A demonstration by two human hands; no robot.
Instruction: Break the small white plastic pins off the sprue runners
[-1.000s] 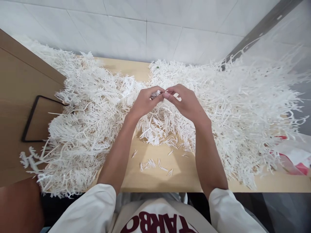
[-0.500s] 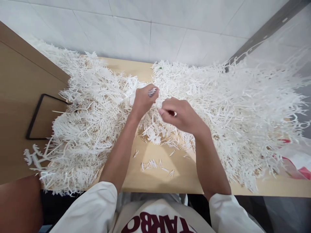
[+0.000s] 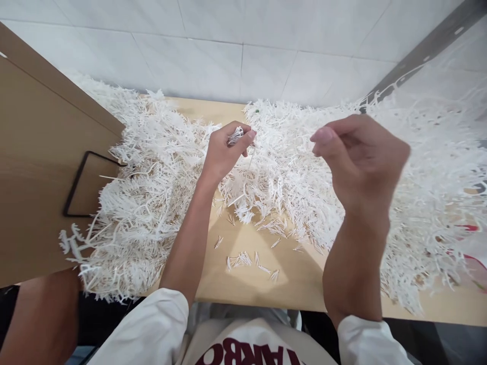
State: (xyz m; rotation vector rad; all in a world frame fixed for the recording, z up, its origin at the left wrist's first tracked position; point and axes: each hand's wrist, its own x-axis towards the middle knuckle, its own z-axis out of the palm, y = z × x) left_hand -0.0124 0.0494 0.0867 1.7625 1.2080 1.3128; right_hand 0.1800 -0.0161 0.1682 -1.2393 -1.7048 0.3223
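Observation:
My left hand [image 3: 227, 149] is closed around a small bunch of thin white plastic sprigs [image 3: 236, 136], whose ends show between thumb and fingers. Thumb and forefinger press together at the tips. My right hand [image 3: 359, 157] is raised over the right-hand pile, its thumb and fingertips pinched together. Whether anything is in that pinch cannot be made out. Below the hands lies a heap of white branching plastic strands [image 3: 289, 167]. Another heap of such strands [image 3: 140, 197] spreads out to the left. Short loose white pieces [image 3: 242, 259] lie scattered near the table's front.
The wooden table [image 3: 243, 289] runs along a tiled wall [image 3: 213, 63]. A brown panel [image 3: 41, 162] with a black metal loop [image 3: 72, 187] stands at the left. Another person's bare limb [image 3: 45, 317] shows at the lower left. A grey metal post [image 3: 426, 56] slants at the right.
My right hand has moved right and up, away from my left hand, which keeps hold of the sprigs. The view has shifted slightly.

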